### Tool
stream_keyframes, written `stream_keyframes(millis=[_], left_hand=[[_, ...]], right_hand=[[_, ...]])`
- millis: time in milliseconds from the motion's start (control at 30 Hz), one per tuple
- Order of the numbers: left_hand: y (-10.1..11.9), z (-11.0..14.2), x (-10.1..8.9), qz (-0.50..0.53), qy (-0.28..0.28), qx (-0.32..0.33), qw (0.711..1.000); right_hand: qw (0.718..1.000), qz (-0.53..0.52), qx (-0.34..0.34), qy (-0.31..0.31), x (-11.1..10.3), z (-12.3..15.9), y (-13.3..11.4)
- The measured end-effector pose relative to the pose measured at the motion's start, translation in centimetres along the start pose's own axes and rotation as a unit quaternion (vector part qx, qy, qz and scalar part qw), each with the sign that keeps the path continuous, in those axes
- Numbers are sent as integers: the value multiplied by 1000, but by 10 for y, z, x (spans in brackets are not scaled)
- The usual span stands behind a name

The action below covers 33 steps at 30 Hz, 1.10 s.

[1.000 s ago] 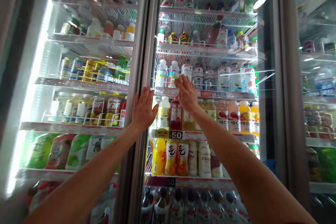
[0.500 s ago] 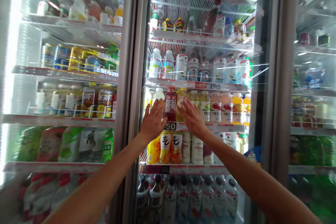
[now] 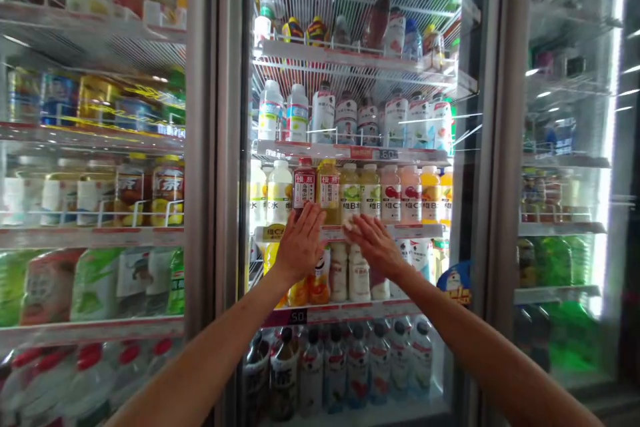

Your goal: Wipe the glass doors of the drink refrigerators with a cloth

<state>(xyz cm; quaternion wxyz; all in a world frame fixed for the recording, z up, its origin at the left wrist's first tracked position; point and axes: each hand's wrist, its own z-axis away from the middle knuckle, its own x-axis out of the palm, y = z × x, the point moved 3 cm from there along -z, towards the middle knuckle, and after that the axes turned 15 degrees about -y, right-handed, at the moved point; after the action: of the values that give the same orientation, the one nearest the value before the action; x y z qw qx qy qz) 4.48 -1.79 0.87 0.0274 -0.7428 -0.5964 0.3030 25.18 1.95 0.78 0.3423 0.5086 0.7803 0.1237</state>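
My left hand [image 3: 301, 245] lies flat against the glass door [image 3: 467, 147] of a drinks fridge, fingers stretched upward and together, with nothing in it. Behind its fingertips stands a dark red bottle [image 3: 304, 180] with a red-and-white label. My right hand [image 3: 374, 245] is at about the same height on the door, fingers pointing up and left. Under its fingertips a small white cloth [image 3: 349, 224] shows, mostly covered by the fingers. A yellow bottle [image 3: 329, 187] stands on the shelf behind the glass, above and between both hands.
Metal door frames [image 3: 203, 147] stand upright left and right of the middle door. Bottles fill several shelves behind the glass, with dark-capped bottles [image 3: 357, 367] at the bottom. A blue sticker [image 3: 455, 283] is at lower right. Another lit fridge section [image 3: 565, 213] continues right.
Both hands have slid lower over the glass relative to the bottles, and the right hand a little rightward too. The view has shifted, so the fridge appears further left.
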Motion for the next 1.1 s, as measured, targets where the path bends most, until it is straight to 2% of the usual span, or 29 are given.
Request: stream_keyframes(millis=[33,100,167,200,233,300,333,367,400,433,500,567,600,667,733,767,800,900,933,967,1033,1100], left_hand=[[4,0,1,1,0,4,1000],[12,0,4,1,2,12,1000],[21,0,7,4,1,20,1000],[27,0,10,7,0,25,1000],[32,1,12,10,-2,30,999],[43,3,18,14,-6,43,999],[47,4,20,16,-7,49,999],[51,5,23,16,-8,54,998],[55,7,26,17,-10,58,998],[57,8,28,17,-11,62,998],[62,11,33,19,-17,67,997],[68,15,37,24,-25,70,997],[71,18,39,27,-28,72,997],[78,24,43,33,-35,78,996],[86,30,46,35,-42,85,995],[89,31,47,34,-45,86,995],[92,33,48,32,-48,85,995],[98,33,48,26,-53,78,995],[99,33,48,26,-56,76,995],[101,33,49,28,-59,75,995],[104,36,51,33,-64,72,995],[106,41,53,39,-70,70,994]], right_hand=[[998,1,48,33,-3,6,12],[976,-1,181,123,-11,16,37],[954,-3,250,166,-11,27,45],[959,-2,240,153,-8,33,40],[973,-1,200,120,-3,40,31],[996,-1,83,24,8,54,9],[999,-4,39,-13,11,61,3],[999,-7,27,-28,13,68,4],[998,-10,54,-16,11,73,11],[993,-13,115,21,8,77,23],[960,-14,253,116,1,85,46],[937,-15,311,158,0,92,50],[943,-17,297,147,3,96,44],[973,-26,214,79,11,106,26],[987,-32,157,18,17,119,18],[985,-34,168,13,18,127,24],[976,-35,213,31,16,134,35],[903,-38,405,135,11,154,71],[887,-40,434,150,12,157,74],[888,-42,432,150,14,159,70],[922,-50,368,112,21,156,45],[958,-59,274,59,28,153,15]])
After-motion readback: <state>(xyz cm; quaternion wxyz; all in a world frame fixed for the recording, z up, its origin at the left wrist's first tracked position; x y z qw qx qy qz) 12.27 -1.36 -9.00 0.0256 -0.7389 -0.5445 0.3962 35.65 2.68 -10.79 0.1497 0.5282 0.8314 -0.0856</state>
